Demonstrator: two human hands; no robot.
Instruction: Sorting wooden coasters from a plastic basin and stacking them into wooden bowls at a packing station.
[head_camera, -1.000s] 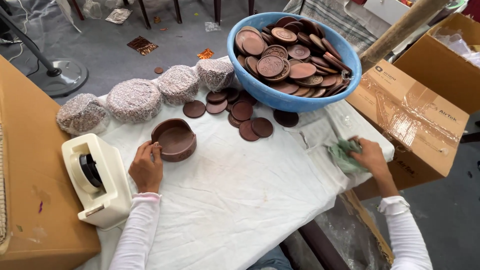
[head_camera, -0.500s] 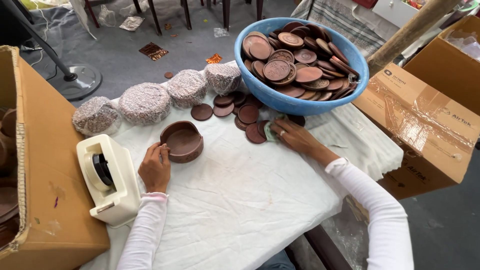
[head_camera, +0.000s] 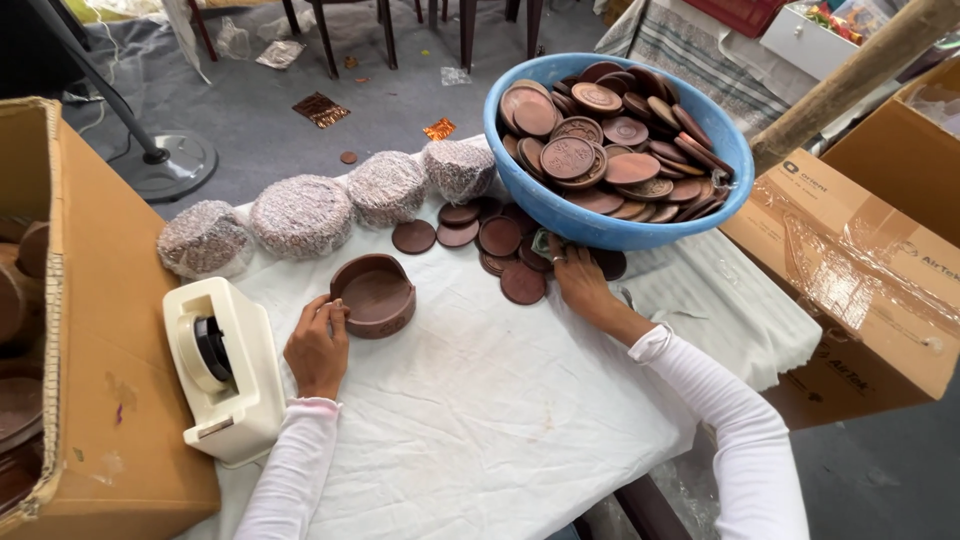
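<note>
The left hand (head_camera: 318, 345) curls its fingertips against the near-left rim of a round brown wooden coaster holder (head_camera: 374, 295), pinching its low wall; the holder sits flat on the white cloth-covered table (head_camera: 480, 420), its open notch facing away toward the wrapped stacks. Being round, it has no clear long axis. The right hand (head_camera: 578, 283) rests palm down over loose brown wooden discs (head_camera: 500, 238) with a small green cloth (head_camera: 541, 243) tucked under its fingers; whether the fingers are clenched on it I cannot tell. Just beyond the right hand stands a blue plastic basin (head_camera: 610, 225) heaped with discs, overhanging the loose pile. A cream tape dispenser (head_camera: 222, 365) stands close to the left wrist, a cardboard box (head_camera: 100, 380) behind it. Three net-wrapped disc stacks (head_camera: 300, 215) line the far edge. Bare cloth lies open between the forearms toward the near edge.
</note>
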